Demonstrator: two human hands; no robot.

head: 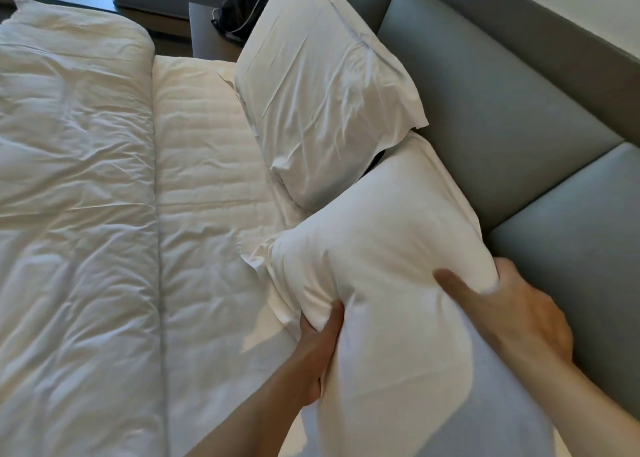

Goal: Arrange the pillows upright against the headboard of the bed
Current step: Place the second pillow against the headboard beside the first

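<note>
A white pillow (391, 234) stands on its edge beside the grey padded headboard (485, 103), held between both my hands. My left hand (317, 349) grips its left side low down, thumb pressed into the fabric. My right hand (512, 311) pinches its right corner next to the headboard. A second white pillow (322, 96) leans upright against the headboard farther along, its lower corner touching the held pillow.
A folded-back white duvet (72, 179) covers the left of the bed, with bare white sheet (207, 151) between it and the pillows. A dark nightstand (211, 37) with a black bag and cables stands beyond the bed's far side.
</note>
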